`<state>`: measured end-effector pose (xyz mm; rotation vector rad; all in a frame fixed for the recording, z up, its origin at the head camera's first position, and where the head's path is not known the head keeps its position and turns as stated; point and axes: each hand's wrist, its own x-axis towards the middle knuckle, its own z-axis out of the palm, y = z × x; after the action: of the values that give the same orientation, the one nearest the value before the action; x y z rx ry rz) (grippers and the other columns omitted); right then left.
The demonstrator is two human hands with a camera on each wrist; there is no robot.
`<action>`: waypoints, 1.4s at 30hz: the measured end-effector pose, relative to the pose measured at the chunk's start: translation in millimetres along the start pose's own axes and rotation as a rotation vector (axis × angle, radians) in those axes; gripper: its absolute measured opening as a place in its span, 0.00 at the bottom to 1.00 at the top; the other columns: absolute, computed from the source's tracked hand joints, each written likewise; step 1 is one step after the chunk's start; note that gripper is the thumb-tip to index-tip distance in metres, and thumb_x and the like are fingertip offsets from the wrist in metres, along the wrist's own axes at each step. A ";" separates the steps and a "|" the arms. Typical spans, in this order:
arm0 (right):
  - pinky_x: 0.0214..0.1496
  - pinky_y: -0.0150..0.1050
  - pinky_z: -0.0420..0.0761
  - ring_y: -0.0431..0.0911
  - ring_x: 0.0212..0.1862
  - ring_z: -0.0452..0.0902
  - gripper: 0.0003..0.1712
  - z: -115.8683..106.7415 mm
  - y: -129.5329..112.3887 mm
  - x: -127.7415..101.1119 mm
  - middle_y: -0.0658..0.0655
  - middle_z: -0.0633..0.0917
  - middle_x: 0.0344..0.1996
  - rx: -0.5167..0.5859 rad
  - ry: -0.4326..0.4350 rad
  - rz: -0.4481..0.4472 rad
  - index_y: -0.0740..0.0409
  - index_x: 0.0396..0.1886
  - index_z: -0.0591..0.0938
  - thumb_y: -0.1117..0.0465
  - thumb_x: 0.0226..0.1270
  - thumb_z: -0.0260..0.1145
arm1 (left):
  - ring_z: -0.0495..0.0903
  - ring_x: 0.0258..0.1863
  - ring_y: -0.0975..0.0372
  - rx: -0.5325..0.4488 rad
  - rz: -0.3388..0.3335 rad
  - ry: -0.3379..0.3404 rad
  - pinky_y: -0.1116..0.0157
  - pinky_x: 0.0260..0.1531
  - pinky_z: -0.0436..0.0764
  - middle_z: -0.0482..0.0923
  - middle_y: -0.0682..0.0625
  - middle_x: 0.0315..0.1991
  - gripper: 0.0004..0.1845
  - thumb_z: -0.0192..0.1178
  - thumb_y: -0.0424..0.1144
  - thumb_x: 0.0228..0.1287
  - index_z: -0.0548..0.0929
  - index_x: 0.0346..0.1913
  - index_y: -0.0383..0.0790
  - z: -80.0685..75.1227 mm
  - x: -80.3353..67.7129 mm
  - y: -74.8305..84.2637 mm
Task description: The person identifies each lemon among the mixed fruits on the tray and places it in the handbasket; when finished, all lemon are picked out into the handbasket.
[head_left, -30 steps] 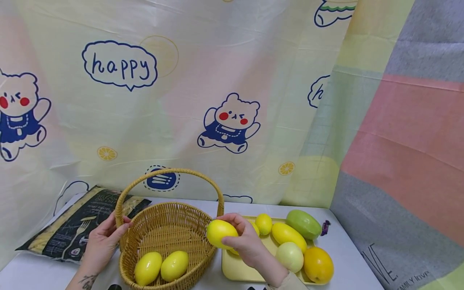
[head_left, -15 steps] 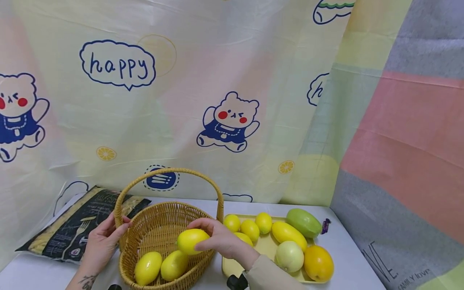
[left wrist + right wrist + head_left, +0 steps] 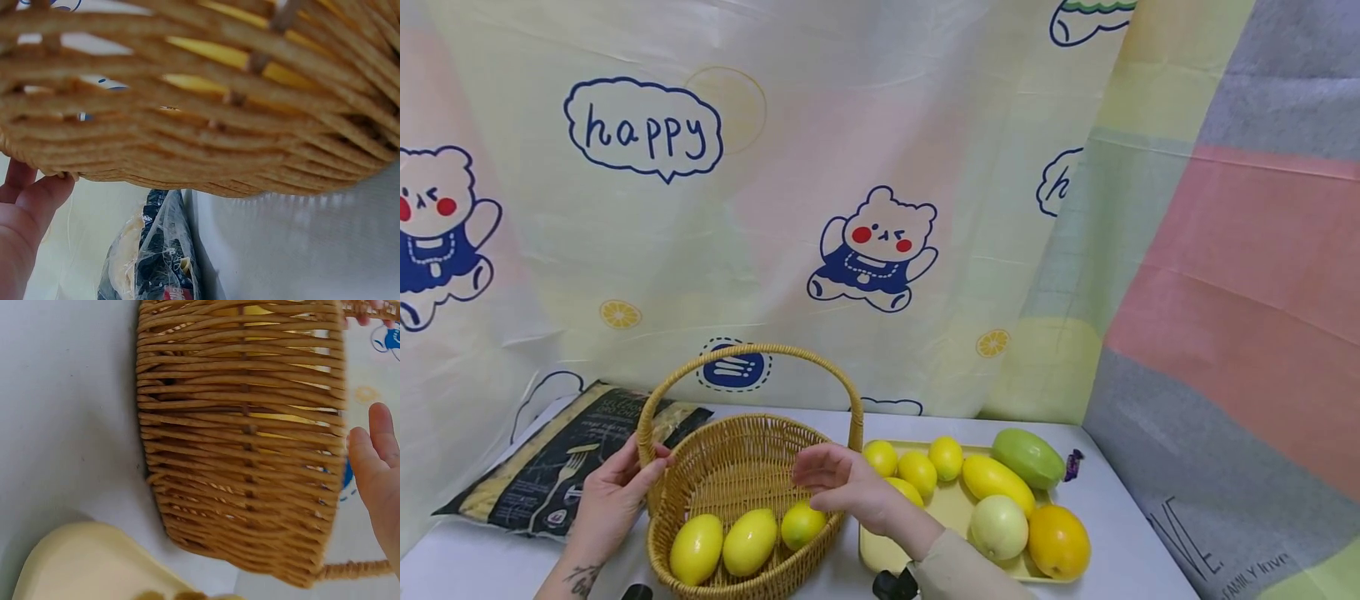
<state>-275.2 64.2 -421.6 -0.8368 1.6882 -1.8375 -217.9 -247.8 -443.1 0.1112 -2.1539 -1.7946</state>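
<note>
A wicker basket with an arched handle stands at the front left in the head view. Three yellow lemons lie along its near side: a left one, a middle one and a right one. My left hand pinches the basket at the left foot of its handle, and thumb and finger show at the rim in the left wrist view. Over the basket's right rim my right hand hovers just above the right lemon, holding nothing. In the right wrist view its fingers are parted beside the rim.
Right of the basket, a pale yellow tray bears several lemons, a long yellow fruit, a pale green round fruit, an orange and a green fruit. A black pasta bag lies at left.
My right hand has carried a lemon leftward from above the tray into the basket and let go of it. The two other lemons there shifted slightly left. My left hand stayed put.
</note>
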 end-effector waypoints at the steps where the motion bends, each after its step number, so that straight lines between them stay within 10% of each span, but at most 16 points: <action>1: 0.58 0.38 0.76 0.56 0.58 0.72 0.31 -1.5 -1.5 -2.5 0.62 0.77 0.52 0.013 0.003 -0.013 0.73 0.59 0.65 0.77 0.53 0.59 | 0.77 0.39 0.81 0.001 0.001 0.000 0.82 0.39 0.77 0.75 0.73 0.37 0.34 0.55 0.46 0.65 0.57 0.71 0.43 -0.2 0.2 -0.1; 15: 0.58 0.38 0.76 0.45 0.51 0.77 0.25 -41.0 -14.3 -46.2 0.49 0.80 0.48 0.133 0.108 -0.238 0.55 0.53 0.74 0.75 0.55 0.63 | 0.78 0.40 0.80 0.008 -0.013 0.009 0.81 0.39 0.78 0.74 0.73 0.37 0.34 0.55 0.46 0.65 0.56 0.71 0.46 -1.8 1.6 0.6; 30: 0.58 0.38 0.76 0.49 0.54 0.74 0.27 -71.8 18.3 -62.3 0.51 0.80 0.44 0.022 0.552 -0.056 0.72 0.54 0.69 0.79 0.51 0.62 | 0.78 0.40 0.80 0.007 -0.020 0.009 0.82 0.39 0.77 0.75 0.72 0.37 0.34 0.56 0.46 0.65 0.56 0.71 0.43 -0.5 1.4 0.9; 42: 0.66 0.48 0.67 0.56 0.57 0.70 0.30 -75.5 44.2 -55.6 0.67 0.77 0.51 -0.099 0.587 0.021 0.75 0.53 0.70 0.77 0.46 0.67 | 0.77 0.39 0.81 0.016 -0.021 0.006 0.82 0.40 0.77 0.75 0.72 0.37 0.33 0.54 0.45 0.66 0.56 0.71 0.43 0.7 0.5 0.8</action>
<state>-294.0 151.4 -474.2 -0.3177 2.1346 -2.1328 -218.5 -247.2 -442.4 0.1436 -2.1710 -1.7857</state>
